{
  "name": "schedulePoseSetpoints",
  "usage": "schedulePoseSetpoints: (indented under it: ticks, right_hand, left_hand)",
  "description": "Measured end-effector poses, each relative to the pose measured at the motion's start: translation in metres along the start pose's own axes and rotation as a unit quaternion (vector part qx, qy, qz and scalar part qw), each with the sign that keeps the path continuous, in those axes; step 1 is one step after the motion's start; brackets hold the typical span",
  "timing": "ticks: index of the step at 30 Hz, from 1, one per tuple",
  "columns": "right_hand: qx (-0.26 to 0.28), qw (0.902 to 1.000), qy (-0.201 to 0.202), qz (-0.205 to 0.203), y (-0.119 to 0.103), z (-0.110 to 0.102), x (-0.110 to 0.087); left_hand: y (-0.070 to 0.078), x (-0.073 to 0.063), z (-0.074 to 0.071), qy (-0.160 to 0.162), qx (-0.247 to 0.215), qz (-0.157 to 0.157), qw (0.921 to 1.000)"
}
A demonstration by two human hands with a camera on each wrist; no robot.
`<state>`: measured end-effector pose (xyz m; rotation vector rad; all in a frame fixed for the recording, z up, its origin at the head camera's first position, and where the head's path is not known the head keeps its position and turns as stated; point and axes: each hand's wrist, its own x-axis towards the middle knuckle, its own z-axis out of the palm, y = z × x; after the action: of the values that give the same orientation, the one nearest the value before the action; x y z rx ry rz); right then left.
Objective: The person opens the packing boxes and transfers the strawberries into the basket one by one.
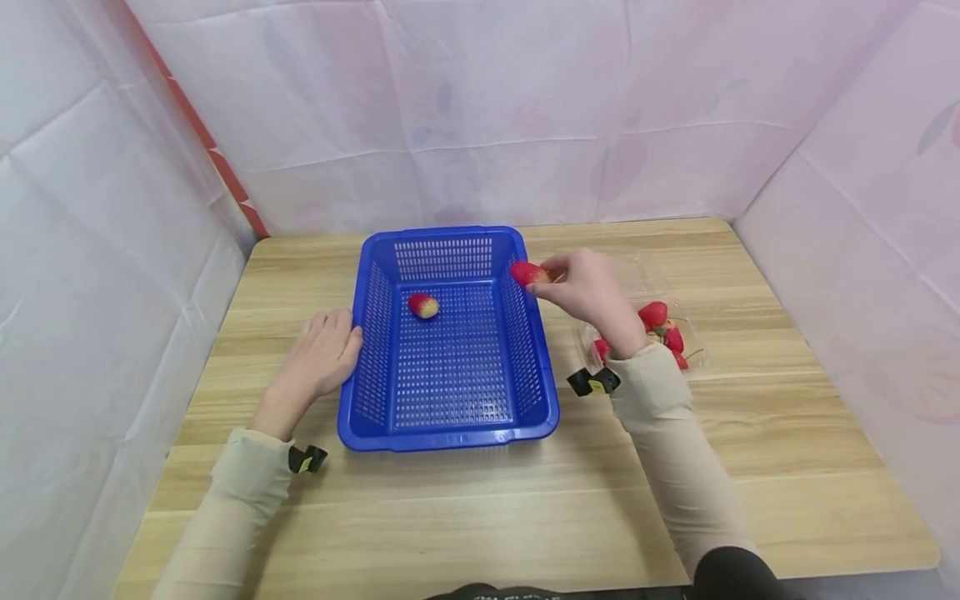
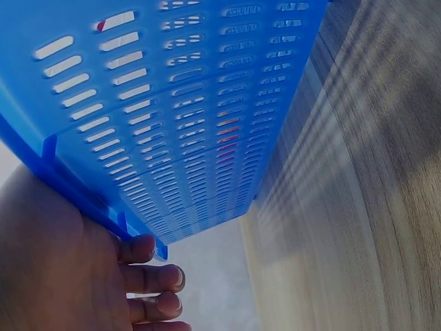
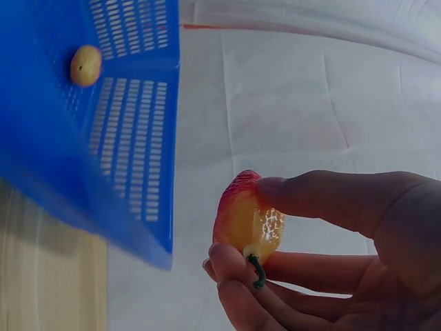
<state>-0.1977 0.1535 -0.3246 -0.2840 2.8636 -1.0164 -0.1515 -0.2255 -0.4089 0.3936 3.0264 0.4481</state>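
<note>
A blue plastic basket (image 1: 450, 443) with slotted walls sits on the table, one red-and-yellow strawberry (image 1: 423, 306) lying inside near its left wall. The left hand (image 1: 318, 354) holds the basket's left rim; in the left wrist view its fingers curl beneath the rim and the thumb is hidden. Over by the right rim, the right hand (image 1: 588, 287) pinches another strawberry (image 3: 244, 214) between thumb and fingers. Its pale end and short green stem (image 3: 256, 271) show in the right wrist view. Beneath the right forearm are several red strawberries (image 1: 654, 315) in a clear plastic box (image 1: 697, 346), partly hidden.
The clear box's lid (image 1: 637, 271) stands open towards the back of the wooden table (image 1: 450, 525). Pale printed sheets (image 1: 487, 108) hang behind the table and along both sides.
</note>
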Motion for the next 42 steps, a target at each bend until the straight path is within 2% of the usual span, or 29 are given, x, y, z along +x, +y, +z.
schedulePoseSetpoints:
  ticks: [7, 17, 25, 33, 42]
  right_hand:
    - [0.033, 0.9992, -0.020, -0.012, -0.022, 0.015, 0.018]
    - [0.038, 0.9983, -0.024, -0.038, -0.037, 0.044, 0.047]
    - [0.019, 0.9988, -0.044, 0.009, -0.043, 0.074, 0.070]
    - [-0.008, 0.9971, -0.072, 0.022, -0.040, 0.101, 0.090]
    - [-0.044, 0.9902, -0.124, 0.046, -0.036, 0.121, 0.096]
  left_hand:
    - [0.000, 0.000, 0.000, 0.003, -0.001, -0.001, 1.0000]
    - [0.000, 0.000, 0.000, 0.003, -0.002, -0.001, 1.0000]
    - [0.002, 0.002, -0.001, -0.003, -0.004, 0.000, 1.0000]
    - [0.003, 0.001, -0.001, -0.004, -0.007, -0.002, 1.0000]
    - [0.004, 0.000, 0.000, -0.006, -0.009, -0.003, 0.9999]
